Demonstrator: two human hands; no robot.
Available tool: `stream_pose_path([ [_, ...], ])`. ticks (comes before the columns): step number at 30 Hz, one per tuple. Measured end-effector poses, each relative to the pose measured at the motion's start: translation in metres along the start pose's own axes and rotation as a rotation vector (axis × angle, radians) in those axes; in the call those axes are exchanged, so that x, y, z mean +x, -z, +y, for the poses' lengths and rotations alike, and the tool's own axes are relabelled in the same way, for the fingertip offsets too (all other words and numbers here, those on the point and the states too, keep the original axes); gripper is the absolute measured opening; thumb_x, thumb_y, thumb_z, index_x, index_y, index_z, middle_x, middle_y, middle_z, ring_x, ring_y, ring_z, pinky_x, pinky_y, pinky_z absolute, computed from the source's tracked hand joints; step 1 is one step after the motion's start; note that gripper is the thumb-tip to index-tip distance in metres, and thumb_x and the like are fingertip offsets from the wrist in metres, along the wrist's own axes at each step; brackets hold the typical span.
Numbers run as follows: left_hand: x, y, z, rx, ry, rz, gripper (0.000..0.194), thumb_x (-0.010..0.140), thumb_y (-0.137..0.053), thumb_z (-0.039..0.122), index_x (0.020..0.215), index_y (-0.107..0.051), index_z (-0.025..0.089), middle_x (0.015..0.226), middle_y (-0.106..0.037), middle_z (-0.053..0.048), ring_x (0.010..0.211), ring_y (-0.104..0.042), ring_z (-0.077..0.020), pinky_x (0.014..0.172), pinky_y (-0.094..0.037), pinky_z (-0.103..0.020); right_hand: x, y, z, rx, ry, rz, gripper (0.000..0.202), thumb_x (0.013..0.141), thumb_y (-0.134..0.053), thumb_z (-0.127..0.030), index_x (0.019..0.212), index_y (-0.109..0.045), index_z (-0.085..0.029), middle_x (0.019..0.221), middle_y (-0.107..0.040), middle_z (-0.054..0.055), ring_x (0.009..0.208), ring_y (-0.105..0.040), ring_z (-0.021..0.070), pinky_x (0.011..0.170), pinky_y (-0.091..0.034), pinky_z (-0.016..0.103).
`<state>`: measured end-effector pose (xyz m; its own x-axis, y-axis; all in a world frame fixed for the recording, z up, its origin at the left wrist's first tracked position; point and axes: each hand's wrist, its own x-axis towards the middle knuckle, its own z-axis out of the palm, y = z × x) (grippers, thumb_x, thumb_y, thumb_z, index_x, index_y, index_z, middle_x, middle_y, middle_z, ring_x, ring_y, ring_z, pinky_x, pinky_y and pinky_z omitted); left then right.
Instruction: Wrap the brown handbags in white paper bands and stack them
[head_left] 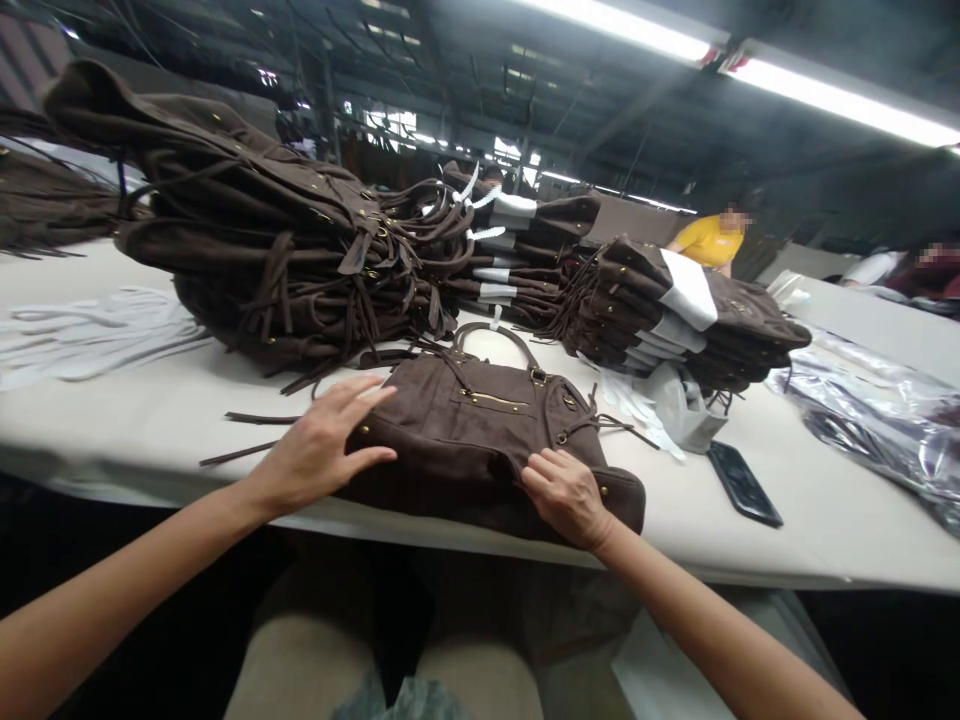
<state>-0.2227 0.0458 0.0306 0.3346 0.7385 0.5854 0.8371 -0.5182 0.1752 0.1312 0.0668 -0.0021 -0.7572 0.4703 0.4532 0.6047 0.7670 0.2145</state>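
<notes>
A dark brown handbag (pixel 480 425) lies on the table in front of me, its base toward me and its looped handle pointing away. A gold zip crosses its front panel, and thin straps and tassels trail from both sides. Against the bag's left end rests my left hand (pixel 322 440), thumb and fingers apart. My right hand (pixel 566 495) has its fingers curled over the lower edge, pinching a fold of the bag near its right bottom corner. The bag's underside is hidden.
Tall piles of similar brown bags (pixel 262 240) stand behind on the left, with another stack (pixel 675 310) at the right. White gloves (pixel 97 330) lie far left. A phone (pixel 744 483) and plastic-wrapped items (pixel 885 430) are on the right. A person in yellow (pixel 709 240) is beyond.
</notes>
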Motion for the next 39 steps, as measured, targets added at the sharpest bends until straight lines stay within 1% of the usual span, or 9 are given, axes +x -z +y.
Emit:
stream_pose_path([
  [4, 0.014, -0.006, 0.022, -0.014, -0.094, -0.256, 0.03, 0.081, -0.065, 0.041, 0.105, -0.062, 0.024, 0.096, -0.068, -0.003, 0.092, -0.062, -0.0228, 0.085, -0.046, -0.036, 0.001, 0.007, 0.007, 0.063, -0.048, -0.038, 0.026, 0.097, -0.049, -0.026, 0.074, -0.057, -0.02, 0.074, -0.056, 0.002, 0.072, -0.05, 0.0167, 0.068, -0.037, 0.03],
  [7, 0.02, -0.015, 0.023, 0.024, -0.021, -0.189, 0.015, 0.082, -0.061, 0.035, 0.09, -0.062, 0.021, 0.085, -0.066, -0.002, 0.079, -0.061, -0.02, 0.071, -0.045, -0.032, -0.005, 0.019, 0.024, 0.217, -0.146, -0.114, 0.015, 0.091, -0.061, -0.036, 0.096, -0.063, -0.022, 0.091, -0.061, 0.003, 0.085, -0.056, 0.0171, 0.076, -0.043, 0.028],
  [12, 0.01, -0.027, 0.01, 0.046, -0.137, -0.032, 0.014, 0.087, -0.057, 0.031, 0.095, -0.063, 0.021, 0.084, -0.066, -0.004, 0.079, -0.06, -0.0196, 0.076, -0.046, -0.033, -0.03, 0.034, 0.043, 0.25, -0.278, -0.166, 0.039, 0.086, -0.066, -0.027, 0.124, -0.056, -0.029, 0.099, -0.057, 0.002, 0.088, -0.057, 0.0171, 0.076, -0.046, 0.028],
  [17, -0.025, -0.045, 0.001, 0.046, -0.311, 0.011, 0.026, 0.09, -0.048, 0.013, 0.105, -0.063, 0.029, 0.076, -0.067, 0.001, 0.069, -0.059, -0.0154, 0.07, -0.043, -0.031, -0.055, 0.019, 0.023, 0.131, -0.239, -0.025, 0.008, 0.091, -0.052, -0.019, 0.094, -0.06, -0.017, 0.086, -0.058, 0.006, 0.081, -0.053, 0.0198, 0.074, -0.042, 0.032],
  [21, -0.031, -0.057, -0.009, 0.092, -0.341, -0.112, 0.031, 0.093, -0.043, 0.011, 0.103, -0.063, 0.031, 0.071, -0.063, 0.001, 0.068, -0.058, -0.0153, 0.066, -0.042, -0.031, -0.07, 0.004, -0.001, -0.074, -0.233, 0.014, 0.026, 0.092, -0.041, -0.009, 0.073, -0.055, -0.02, 0.069, -0.055, 0.004, 0.068, -0.045, 0.0179, 0.067, -0.036, 0.032],
  [26, -0.009, -0.048, -0.015, 0.164, -0.426, -0.292, 0.044, 0.093, -0.037, 0.01, 0.123, -0.057, 0.035, 0.068, -0.056, 0.0, 0.062, -0.052, -0.0155, 0.058, -0.039, -0.03, -0.084, 0.011, -0.011, -0.132, -0.28, 0.051, 0.015, 0.091, -0.05, -0.012, 0.094, -0.062, -0.02, 0.092, -0.066, 0.006, 0.085, -0.053, 0.0204, 0.081, -0.04, 0.036],
  [30, -0.005, -0.037, -0.011, 0.3, -0.445, -0.311, 0.062, 0.09, -0.033, 0.004, 0.14, -0.041, 0.04, 0.07, -0.052, -0.001, 0.06, -0.049, -0.0167, 0.057, -0.038, -0.029, -0.094, 0.035, -0.011, -0.048, -0.432, -0.007, 0.024, 0.091, -0.053, -0.018, 0.114, -0.058, -0.021, 0.118, -0.061, 0.009, 0.108, -0.052, 0.0266, 0.102, -0.034, 0.048],
  [35, 0.009, -0.029, -0.021, 0.381, -0.597, -0.369, 0.066, 0.087, -0.03, 0.002, 0.145, -0.034, 0.033, 0.073, -0.052, -0.002, 0.06, -0.047, -0.0171, 0.052, -0.036, -0.027, -0.089, 0.056, 0.004, 0.101, -0.385, -0.053, 0.015, 0.092, -0.05, -0.018, 0.104, -0.059, -0.017, 0.103, -0.058, 0.011, 0.095, -0.052, 0.0234, 0.082, -0.046, 0.035],
  [39, 0.028, -0.027, -0.039, 0.395, -0.79, -0.462, 0.066, 0.087, -0.033, 0.001, 0.146, -0.03, 0.03, 0.078, -0.051, -0.002, 0.062, -0.046, -0.0152, 0.055, -0.036, -0.025, -0.081, 0.045, 0.024, 0.06, -0.185, -0.103, 0.021, 0.09, -0.043, -0.006, 0.08, -0.058, -0.018, 0.075, -0.051, 0.004, 0.073, -0.043, 0.0187, 0.065, -0.038, 0.03],
])
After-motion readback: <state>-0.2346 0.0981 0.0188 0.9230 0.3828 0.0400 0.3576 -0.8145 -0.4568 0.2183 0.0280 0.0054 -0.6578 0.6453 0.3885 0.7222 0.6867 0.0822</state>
